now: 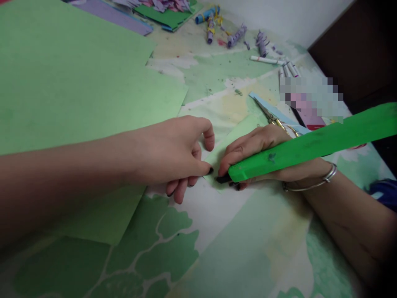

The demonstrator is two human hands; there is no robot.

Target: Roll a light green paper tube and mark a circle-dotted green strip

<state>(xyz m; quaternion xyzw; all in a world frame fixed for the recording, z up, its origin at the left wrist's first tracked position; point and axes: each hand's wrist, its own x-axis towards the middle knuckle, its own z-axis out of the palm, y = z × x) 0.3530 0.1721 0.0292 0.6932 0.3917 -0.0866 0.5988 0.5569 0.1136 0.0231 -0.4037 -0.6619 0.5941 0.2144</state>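
My left hand [176, 153] hovers over the table with its fingers loosely curled and apart, nothing visible between them. Its thumb tip is close to the edge of a small light green paper piece [240, 130]. Over that piece, my right hand [260, 149] grips a long, flat, bright green pen-like tool [310, 142] with a black tip [223, 179] pointing down at the paper. What kind of tool it is I cannot make out. A large light green paper sheet [77, 82] lies under and behind my left forearm.
Beyond my right hand lie scissors [269, 114] with gold handles on a light blue strip [260, 101]. White markers [266, 60], rolled purple paper pieces [237, 36] and a blue roll [206, 15] are further back. Paper scraps sit on a green sheet [173, 18]. The tablecloth [235, 244] is patterned.
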